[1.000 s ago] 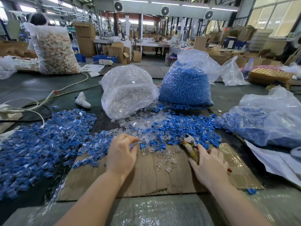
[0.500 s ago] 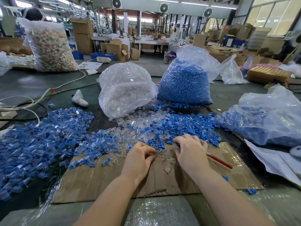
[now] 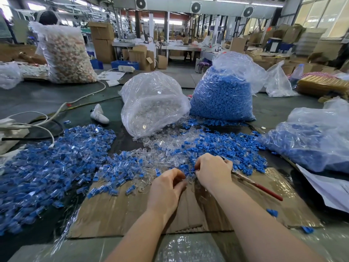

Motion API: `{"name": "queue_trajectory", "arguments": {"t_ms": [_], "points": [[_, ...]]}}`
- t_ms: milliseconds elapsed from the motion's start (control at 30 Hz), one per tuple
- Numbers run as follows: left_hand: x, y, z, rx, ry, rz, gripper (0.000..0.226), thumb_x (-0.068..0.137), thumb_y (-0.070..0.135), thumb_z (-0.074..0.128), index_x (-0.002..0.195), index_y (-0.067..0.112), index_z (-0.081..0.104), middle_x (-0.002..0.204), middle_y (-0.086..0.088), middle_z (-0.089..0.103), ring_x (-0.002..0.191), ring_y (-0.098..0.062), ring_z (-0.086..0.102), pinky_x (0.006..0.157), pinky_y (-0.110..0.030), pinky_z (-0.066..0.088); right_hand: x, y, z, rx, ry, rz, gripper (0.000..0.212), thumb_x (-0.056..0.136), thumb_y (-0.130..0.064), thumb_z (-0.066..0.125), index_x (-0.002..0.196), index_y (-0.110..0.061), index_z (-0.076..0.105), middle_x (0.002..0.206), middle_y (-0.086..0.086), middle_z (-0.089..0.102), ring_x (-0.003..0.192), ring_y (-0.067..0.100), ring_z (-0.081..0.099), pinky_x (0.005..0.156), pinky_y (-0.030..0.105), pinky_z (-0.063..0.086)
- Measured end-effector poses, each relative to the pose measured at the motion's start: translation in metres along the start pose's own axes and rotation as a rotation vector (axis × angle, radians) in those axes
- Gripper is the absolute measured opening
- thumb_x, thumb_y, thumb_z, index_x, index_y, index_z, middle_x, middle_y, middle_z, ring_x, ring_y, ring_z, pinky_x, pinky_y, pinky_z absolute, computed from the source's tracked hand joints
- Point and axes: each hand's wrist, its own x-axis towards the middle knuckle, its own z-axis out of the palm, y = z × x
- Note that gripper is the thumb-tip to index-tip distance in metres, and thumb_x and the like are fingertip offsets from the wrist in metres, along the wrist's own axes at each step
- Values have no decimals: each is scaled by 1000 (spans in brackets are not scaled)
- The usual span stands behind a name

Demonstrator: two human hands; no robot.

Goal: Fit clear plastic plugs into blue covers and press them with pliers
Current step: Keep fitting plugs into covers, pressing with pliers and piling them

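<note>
Loose clear plugs [image 3: 160, 159] and blue covers [image 3: 226, 148] lie mixed in a heap at the far edge of a cardboard sheet [image 3: 132, 210]. My left hand [image 3: 166, 188] hovers over the sheet's far edge, its curled fingertips pinching what looks like a small clear plug. My right hand [image 3: 213, 171] is just to its right, curled over the pliers [image 3: 260, 187], with its fingertips at the blue covers. The pliers' red handle sticks out to the right across the cardboard. What the fingertips hold is mostly hidden.
A bag of clear plugs [image 3: 153, 103] and a bag of blue covers [image 3: 222, 95] stand behind the heap. A third bag with blue parts [image 3: 311, 140] lies right. A wide pile of blue-and-clear parts [image 3: 47, 167] fills the left. Cables [image 3: 37, 125] run at far left.
My right hand slid left from the pliers' side to the heap, and my left hand moved right toward it. Both hands now meet with fingers curled at the heap's near edge.
</note>
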Motion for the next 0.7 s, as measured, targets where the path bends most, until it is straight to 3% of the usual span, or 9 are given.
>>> {"name": "queue_trajectory", "arguments": {"t_ms": [233,433,700], "points": [[0,-2,-2,4,-20,24,12,86,17,65,96,24,67,84,18,61,79,9,53,70,4,36,-4,2,8,-98,43,-63,11,93,-16,51,99,-23,57,99,-4,57,105,21,46,98,46,28],[0,-1,-3,-1,-38,-1,12,86,16,64,89,27,63,82,19,60,78,9,53,68,4,36,-15,13,10,-47,191,-86,9,96,-20,46,93,-24,53,98,-8,58,97,16,46,87,35,25],[0,0,-3,56,-42,8,11,87,18,63,94,25,64,84,19,58,78,9,52,66,2,37,-12,10,8,33,174,-82,20,93,-17,51,101,-33,60,101,-11,57,102,15,46,90,37,26]]}}
